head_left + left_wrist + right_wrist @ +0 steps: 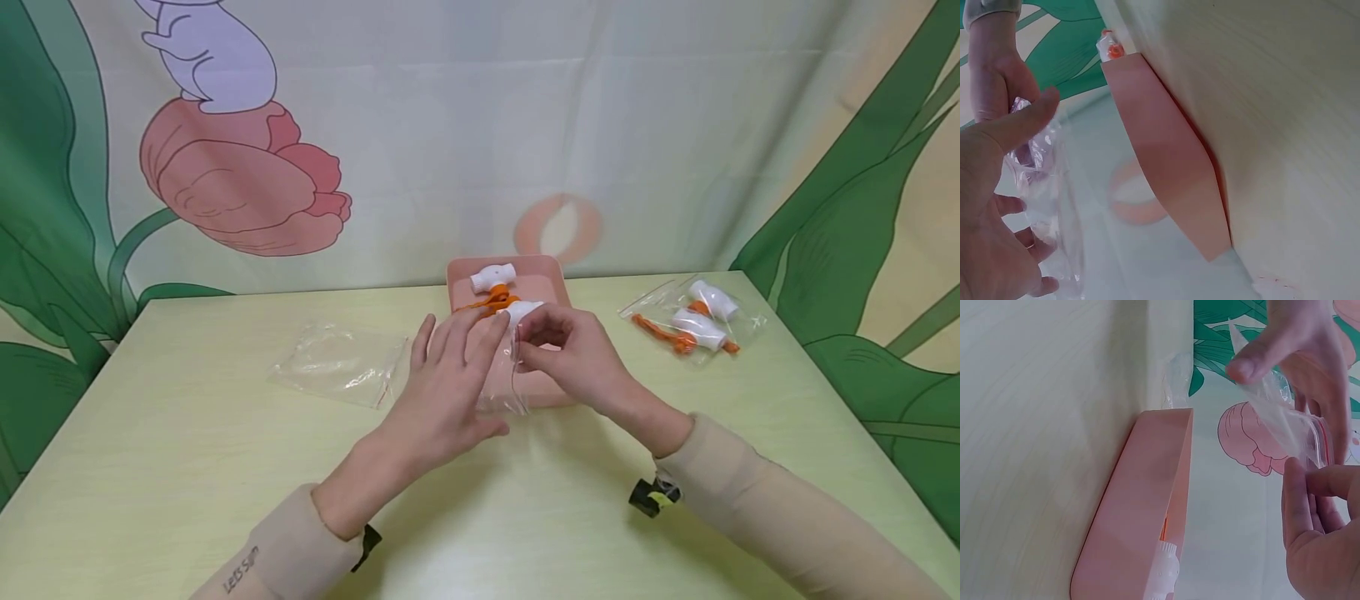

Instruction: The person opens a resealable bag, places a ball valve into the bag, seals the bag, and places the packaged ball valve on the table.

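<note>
In the head view, a clear zip bag (498, 387) hangs over the pink tray (543, 271). My right hand (573, 354) pinches the bag near its red-lined zip edge, between thumb and fingertips. Alongside the bag is my left hand (442, 400), its fingers extended and spread and its thumb apart; in the left wrist view the bag (1047, 206) lies against those fingers. Inside the tray are white ribbed plastic pieces (492, 277) with orange parts (498, 298); the hands partly cover them.
Left of the tray lies another clear bag (337, 367), flat on the table (187, 467). At the right, a clear bag (705, 321) contains more white and orange pieces. A printed curtain (450, 150) hangs behind the table's far edge.
</note>
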`<state>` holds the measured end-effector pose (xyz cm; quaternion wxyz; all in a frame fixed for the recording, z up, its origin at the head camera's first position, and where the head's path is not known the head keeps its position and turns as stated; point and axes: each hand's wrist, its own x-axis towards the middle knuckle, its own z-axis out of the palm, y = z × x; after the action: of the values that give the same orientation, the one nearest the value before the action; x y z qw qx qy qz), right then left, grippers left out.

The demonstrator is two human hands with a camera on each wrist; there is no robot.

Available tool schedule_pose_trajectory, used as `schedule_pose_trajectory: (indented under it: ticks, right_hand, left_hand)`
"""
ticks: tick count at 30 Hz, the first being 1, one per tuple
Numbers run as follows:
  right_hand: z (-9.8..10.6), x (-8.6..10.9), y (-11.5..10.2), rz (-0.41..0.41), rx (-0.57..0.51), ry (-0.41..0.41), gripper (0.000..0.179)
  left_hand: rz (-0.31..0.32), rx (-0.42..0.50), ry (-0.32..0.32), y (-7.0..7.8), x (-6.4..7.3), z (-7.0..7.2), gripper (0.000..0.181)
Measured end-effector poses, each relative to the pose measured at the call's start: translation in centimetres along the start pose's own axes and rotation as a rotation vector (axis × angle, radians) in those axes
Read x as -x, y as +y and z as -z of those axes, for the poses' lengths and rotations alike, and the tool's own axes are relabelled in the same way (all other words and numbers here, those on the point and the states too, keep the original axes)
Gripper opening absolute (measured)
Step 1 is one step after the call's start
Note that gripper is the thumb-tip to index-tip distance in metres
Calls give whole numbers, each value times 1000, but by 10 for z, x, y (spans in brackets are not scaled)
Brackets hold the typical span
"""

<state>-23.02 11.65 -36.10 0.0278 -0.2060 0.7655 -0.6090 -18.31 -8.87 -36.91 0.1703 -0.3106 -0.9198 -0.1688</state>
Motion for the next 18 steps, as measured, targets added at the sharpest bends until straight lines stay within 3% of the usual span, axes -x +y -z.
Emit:
schedule_pose_trajectory:
  ticks: [6,13,18]
  right_hand:
    - [4,1,-1,-38,-63,-22,13]
    - [6,0,0,-67,-120,-25,16]
    - [7,1,-2,-71,-96,-26,15]
  left_hand:
    - [8,-54,-10,-1,1,-1,120]
    - [-2,-19,33,-2,0,-2,107]
    - [-5,-20,45,-1,-1,-3,103]
